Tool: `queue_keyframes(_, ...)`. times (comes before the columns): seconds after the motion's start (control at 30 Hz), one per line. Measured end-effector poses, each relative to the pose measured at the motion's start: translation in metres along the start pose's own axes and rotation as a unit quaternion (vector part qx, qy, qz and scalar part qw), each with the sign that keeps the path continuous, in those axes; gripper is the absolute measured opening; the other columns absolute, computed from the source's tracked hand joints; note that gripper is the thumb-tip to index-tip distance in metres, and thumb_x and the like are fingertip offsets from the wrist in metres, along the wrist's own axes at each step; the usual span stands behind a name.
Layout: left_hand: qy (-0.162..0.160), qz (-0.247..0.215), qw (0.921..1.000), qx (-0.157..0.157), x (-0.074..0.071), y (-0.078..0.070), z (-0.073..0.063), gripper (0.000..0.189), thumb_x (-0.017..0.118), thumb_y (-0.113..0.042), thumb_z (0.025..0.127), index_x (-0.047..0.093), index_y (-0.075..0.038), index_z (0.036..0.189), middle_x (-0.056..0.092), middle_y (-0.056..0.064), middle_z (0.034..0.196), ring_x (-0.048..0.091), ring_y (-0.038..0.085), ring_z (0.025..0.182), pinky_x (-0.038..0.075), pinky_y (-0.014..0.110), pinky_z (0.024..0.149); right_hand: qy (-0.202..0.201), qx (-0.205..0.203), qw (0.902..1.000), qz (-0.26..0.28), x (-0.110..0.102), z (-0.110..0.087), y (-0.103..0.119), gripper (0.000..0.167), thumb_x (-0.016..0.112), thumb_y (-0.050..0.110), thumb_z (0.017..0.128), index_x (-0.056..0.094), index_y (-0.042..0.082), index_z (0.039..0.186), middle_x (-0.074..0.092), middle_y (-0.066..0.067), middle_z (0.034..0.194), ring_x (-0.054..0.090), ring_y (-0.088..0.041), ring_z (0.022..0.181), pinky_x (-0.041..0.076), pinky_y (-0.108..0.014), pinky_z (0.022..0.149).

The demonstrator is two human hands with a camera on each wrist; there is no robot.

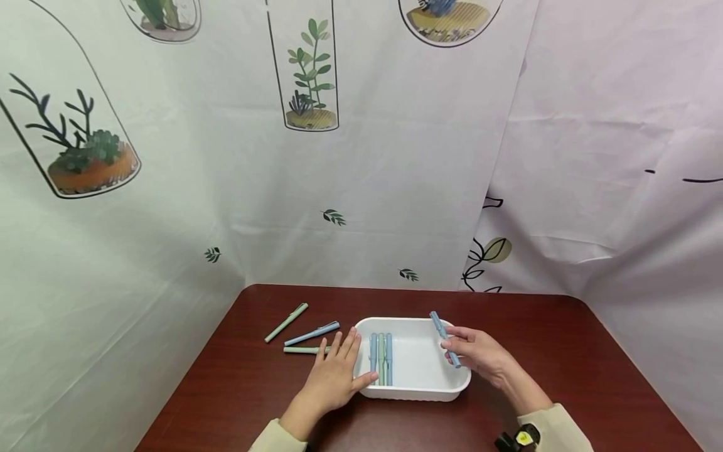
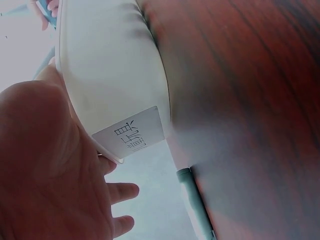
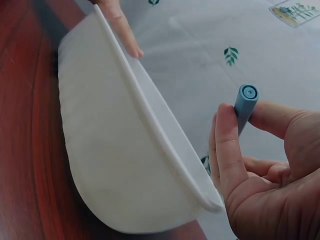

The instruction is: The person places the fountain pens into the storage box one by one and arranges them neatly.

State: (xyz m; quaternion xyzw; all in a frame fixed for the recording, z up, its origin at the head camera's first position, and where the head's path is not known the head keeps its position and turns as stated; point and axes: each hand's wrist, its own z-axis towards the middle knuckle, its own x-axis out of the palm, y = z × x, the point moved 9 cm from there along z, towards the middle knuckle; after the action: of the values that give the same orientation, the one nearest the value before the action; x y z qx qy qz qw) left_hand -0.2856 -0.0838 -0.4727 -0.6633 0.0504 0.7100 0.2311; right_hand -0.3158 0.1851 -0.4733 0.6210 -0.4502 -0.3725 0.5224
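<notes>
Blue pen (image 1: 439, 325) pinched above the right end of the white tray (image 1: 415, 394)

From my end, I read the table (image 1: 601, 376) left to right. Towards its far left corner a green pen (image 1: 286, 322) lies aslant; next comes a loose blue pen (image 1: 310, 334), and nearer me a second green pen (image 1: 299, 349), partly behind the left hand (image 1: 333, 378). That hand's fingers are straight and spread over the tray's left edge, thumb across the near left corner; I see nothing grasped in it.

Inside the tray, by its left edge, three pens lie side by side, running far to near: the left-hand pen (image 1: 373, 351) blue, the middle pen (image 1: 381, 351) green, the right-hand pen (image 1: 389, 351) blue.

At the tray's right edge, the right hand (image 1: 480, 355) pinches its pen between thumb and fingers, tilted and clear of the rim in the right wrist view.

I judge the step in hand to be adding this pen to the row. To my mind, the next move calls for turning it parallel, then lowering it just beside the right-hand pen while the tray is steadied.
</notes>
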Motion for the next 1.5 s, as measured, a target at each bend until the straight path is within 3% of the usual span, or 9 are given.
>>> queue_keyframes(0.33, 0.004, -0.001, 1.0000, -0.004, 0.003, 0.003, 0.001, 0.090, 0.050, -0.067, 0.096, 0.034, -0.004, 0.157, 0.029, 0.014, 0.165, 0.028, 0.043, 0.150, 0.016, 0.066, 0.118, 0.041, -0.004, 0.9990, 0.016, 0.023, 0.005, 0.000, 0.072, 0.070, 0.014, 0.096, 0.031, -0.021, 0.146, 0.065, -0.008, 0.106, 0.065, -0.015, 0.092, 0.055, -0.028, 0.083)
queue_keyframes(0.63, 0.005, -0.003, 1.0000, -0.005, 0.003, 0.003, 0.001, 0.089, 0.050, -0.067, 0.096, 0.034, -0.004, 0.157, 0.028, 0.013, 0.165, 0.027, 0.043, 0.150, 0.016, 0.065, 0.118, 0.031, 0.012, 0.9992, -0.022, 0.034, 0.007, -0.001, 0.074, 0.075, 0.016, 0.093, 0.036, -0.021, 0.143, 0.062, -0.023, 0.123, 0.065, -0.024, 0.103, 0.055, -0.032, 0.087)
queue_keyframes(0.9, 0.007, -0.002, 1.0000, -0.007, 0.002, 0.004, 0.000, 0.091, 0.050, -0.068, 0.095, 0.034, -0.003, 0.157, 0.029, 0.014, 0.165, 0.027, 0.043, 0.150, 0.016, 0.065, 0.119, 0.022, 0.035, 0.9979, -0.049, 0.047, 0.018, -0.006, 0.053, 0.071, 0.009, 0.093, 0.051, -0.020, 0.132, 0.067, -0.018, 0.108, 0.067, -0.015, 0.083, 0.057, -0.030, 0.077)
queue_keyframes(1.13, 0.009, 0.001, 0.9999, -0.008, 0.001, 0.002, 0.000, 0.091, 0.049, -0.069, 0.095, 0.035, -0.003, 0.157, 0.029, 0.014, 0.165, 0.027, 0.042, 0.150, 0.016, 0.064, 0.119, 0.003, 0.048, 0.9963, -0.071, 0.055, 0.026, -0.011, 0.049, 0.071, 0.006, 0.092, 0.053, -0.022, 0.128, 0.068, -0.016, 0.105, 0.068, -0.018, 0.088, 0.060, -0.032, 0.078)
queue_keyframes(1.5, 0.012, -0.002, 0.9999, -0.009, 0.002, 0.003, 0.002, 0.090, 0.051, -0.067, 0.095, 0.034, -0.003, 0.157, 0.029, 0.014, 0.165, 0.027, 0.043, 0.150, 0.015, 0.065, 0.119, -0.019, 0.063, 0.9907, -0.119, 0.062, 0.033, -0.018, 0.043, 0.077, 0.008, 0.087, 0.062, -0.017, 0.120, 0.068, -0.012, 0.097, 0.065, -0.013, 0.078, 0.059, -0.029, 0.071)
